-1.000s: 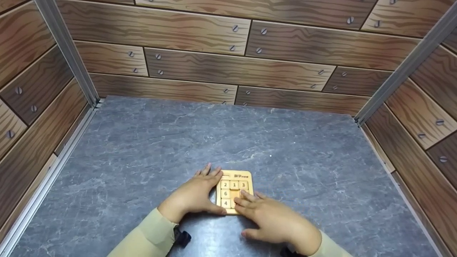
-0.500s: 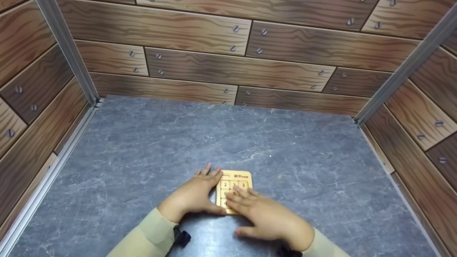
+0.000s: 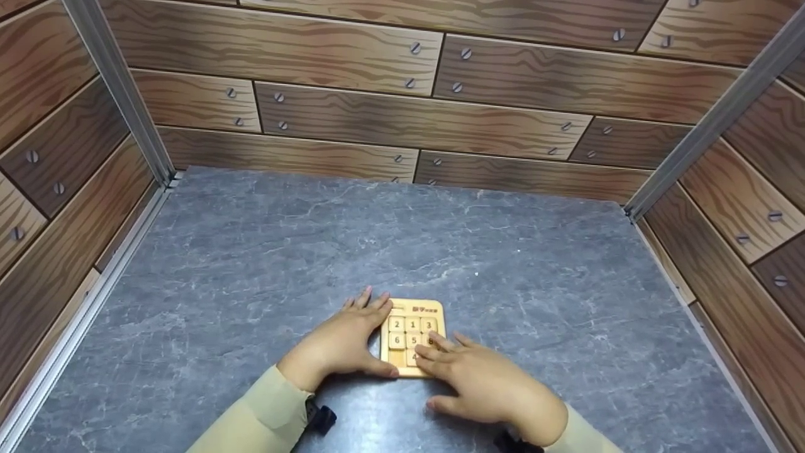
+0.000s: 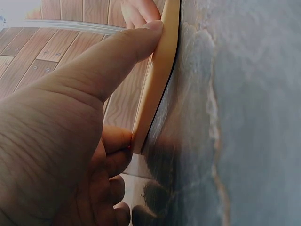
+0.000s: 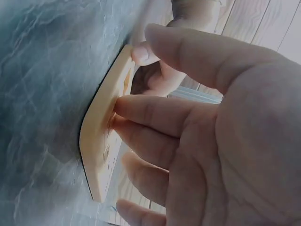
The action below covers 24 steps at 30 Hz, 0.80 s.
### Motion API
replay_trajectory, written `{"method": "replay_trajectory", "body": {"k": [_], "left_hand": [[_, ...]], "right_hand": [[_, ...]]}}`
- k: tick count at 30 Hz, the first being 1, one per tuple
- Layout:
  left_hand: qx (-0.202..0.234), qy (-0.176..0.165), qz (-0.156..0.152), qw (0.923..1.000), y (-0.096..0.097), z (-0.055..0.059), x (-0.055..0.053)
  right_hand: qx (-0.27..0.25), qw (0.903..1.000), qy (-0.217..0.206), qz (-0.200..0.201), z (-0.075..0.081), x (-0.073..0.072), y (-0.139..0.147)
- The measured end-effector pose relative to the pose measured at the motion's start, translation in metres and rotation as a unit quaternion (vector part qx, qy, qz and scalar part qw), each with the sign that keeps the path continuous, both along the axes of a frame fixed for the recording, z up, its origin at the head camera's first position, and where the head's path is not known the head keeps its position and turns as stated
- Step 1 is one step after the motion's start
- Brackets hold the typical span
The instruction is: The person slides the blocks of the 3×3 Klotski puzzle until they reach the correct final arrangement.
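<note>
A pale wooden sliding number puzzle lies flat on the table in the head view. Its top row reads 2, 1, 3, and the middle row shows 6, 5 and a partly covered tile that looks like 8. The bottom-left slot has no tile, and the 4 tile sits beside it. My left hand holds the frame by its left side, thumb at the near corner and index finger at the far one. Over the lower right tiles my right hand extends its fingers, fingertips touching the tiles; the bottom-right slot is hidden.
The grey marbled table has wood-patterned walls at the back and both sides. Metal rails run up the back corners. A dark wrist device sits at the left sleeve.
The right hand went left across the tiles, then back right. The 5 now shows in the centre slot, and the 4 has shifted from bottom left to bottom middle. The left hand stayed put.
</note>
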State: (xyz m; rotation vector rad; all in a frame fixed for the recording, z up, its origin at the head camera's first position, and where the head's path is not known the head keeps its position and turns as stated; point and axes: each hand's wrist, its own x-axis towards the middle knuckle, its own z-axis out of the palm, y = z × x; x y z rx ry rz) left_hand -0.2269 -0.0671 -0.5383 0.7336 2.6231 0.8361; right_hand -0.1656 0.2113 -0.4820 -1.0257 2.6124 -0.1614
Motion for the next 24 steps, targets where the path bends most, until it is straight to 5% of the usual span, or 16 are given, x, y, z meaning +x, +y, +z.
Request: {"method": "replay_trajectory", "body": {"k": [10, 24], "left_hand": [[0.000, 0.000, -0.001, 1.0000, 0.000, -0.002, -0.001], [-0.002, 0.000, -0.003, 1.0000, -0.001, 0.000, -0.001]], "right_hand": [[-0.058, 0.9959, 0.069, 0.009, -0.015, -0.015, 0.001], [-0.087, 0.9951, -0.005, 0.046, -0.033, -0.029, 0.004]]}}
